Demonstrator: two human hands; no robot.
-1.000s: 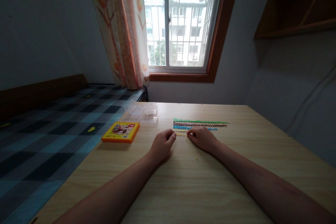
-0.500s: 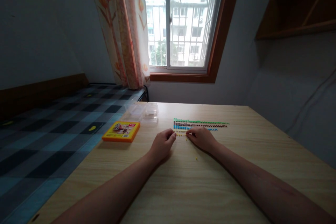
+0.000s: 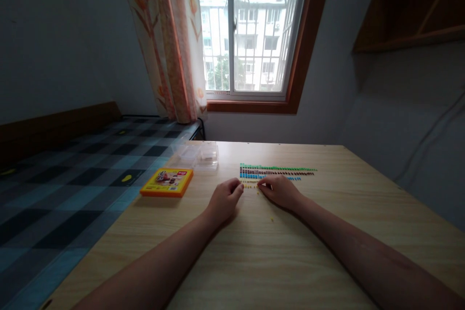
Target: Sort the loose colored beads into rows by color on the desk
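Rows of tiny beads lie on the wooden table point(image 3: 327, 232): a green row point(image 3: 276, 168), a dark brown row point(image 3: 279, 173) and a blue row point(image 3: 250, 176), with a short yellow row point(image 3: 250, 186) in front. My left hand point(image 3: 224, 198) rests curled at the left end of the yellow row, fingertips pinched. My right hand point(image 3: 281, 191) is curled at its right end, fingertips pressed together on the beads. What either pinch holds is too small to make out. A single yellow bead point(image 3: 272, 220) lies loose nearer me.
An orange flat box point(image 3: 167, 182) lies left of my hands, with a clear plastic organiser box point(image 3: 196, 155) behind it. A bed with a checked cover point(image 3: 72, 174) adjoins the table's left edge. A window, curtain and wall shelf stand beyond.
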